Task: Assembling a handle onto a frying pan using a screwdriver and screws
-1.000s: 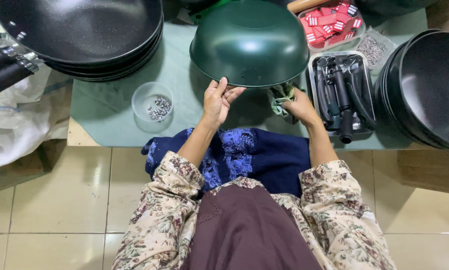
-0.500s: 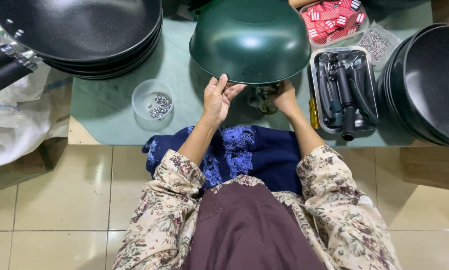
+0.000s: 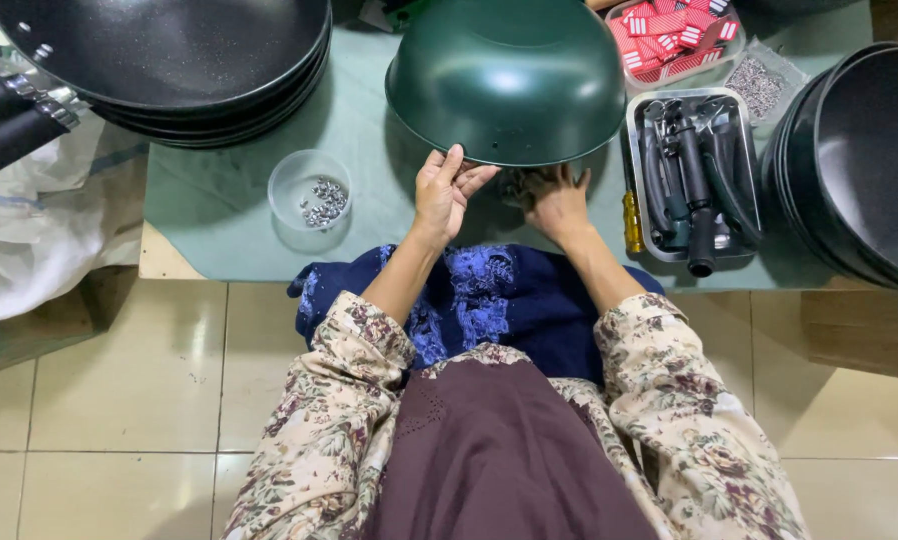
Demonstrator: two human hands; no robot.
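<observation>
A: Item one?
B: Green wok (image 3: 507, 80), upside down on the pale green table cover (image 3: 219, 200), centre far side. Its near rim sits over both hands.

A: Hands?
B: Left hand (image 3: 447, 192) — fingers spread, tips touching the wok's near rim, gripping nothing that shows. Right hand (image 3: 556, 198) — just right of the left one, fingers reaching under the rim; whether they close on anything there, I cannot tell.

A: Left of the wok?
B: Clear round plastic tub (image 3: 310, 193) holding small metal bits, near the left hand but apart from it. Far left, a stack of dark pans (image 3: 169, 60) with black handles (image 3: 9, 125) pointing left.

A: Right of it?
B: Metal tray (image 3: 641, 180) of black handles, just right of the right hand. A yellow-handled tool (image 3: 633, 222) lies against the tray's left wall. Beyond the tray — a container of red-and-white packets (image 3: 674, 30) and a clear bag of small screws (image 3: 759, 85). Far right, a second stack of dark pans (image 3: 859, 160).

A: Near edge?
B: Dark blue patterned cloth (image 3: 479, 300) on the person's lap, under the forearms.
</observation>
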